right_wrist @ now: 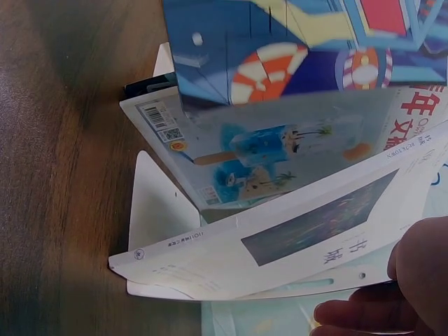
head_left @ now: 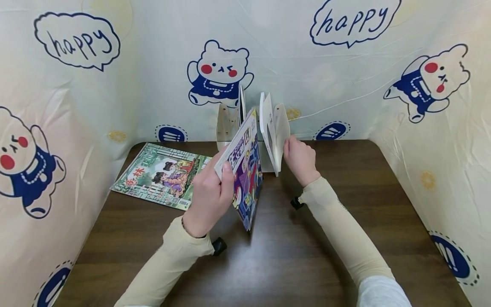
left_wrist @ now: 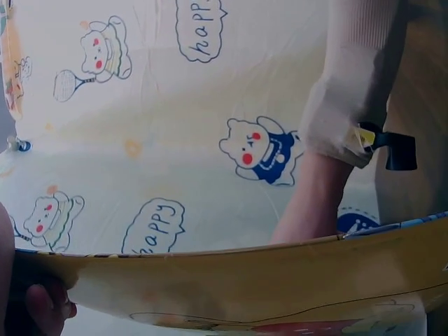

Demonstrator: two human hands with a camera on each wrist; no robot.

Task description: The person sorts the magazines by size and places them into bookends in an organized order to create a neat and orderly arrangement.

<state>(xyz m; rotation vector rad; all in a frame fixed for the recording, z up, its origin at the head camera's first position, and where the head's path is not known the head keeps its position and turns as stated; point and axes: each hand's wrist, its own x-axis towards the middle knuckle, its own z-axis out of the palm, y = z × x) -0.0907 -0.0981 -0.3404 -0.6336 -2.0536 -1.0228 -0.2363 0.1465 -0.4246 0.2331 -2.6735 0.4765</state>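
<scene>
My left hand [head_left: 209, 196] grips a colourful magazine [head_left: 248, 175] by its near upper edge, thumb on the front cover. The magazine is tilted upright in front of a white bookend [head_left: 227, 123]. At the bookend's right side panel [head_left: 284, 123], my right hand [head_left: 301, 160] pinches the outer edge. Beside that panel a white book [right_wrist: 308, 231] leans inside the bookend. Further left between the panels stands another magazine [right_wrist: 266, 147] with an ice-pop picture, partly covered by the held one in the right wrist view.
A green illustrated magazine [head_left: 153, 179] lies flat on the dark wooden table [head_left: 326, 264], left of the bookend. Behind and at both sides hangs a pale printed curtain [head_left: 153, 51] with bears and lettering.
</scene>
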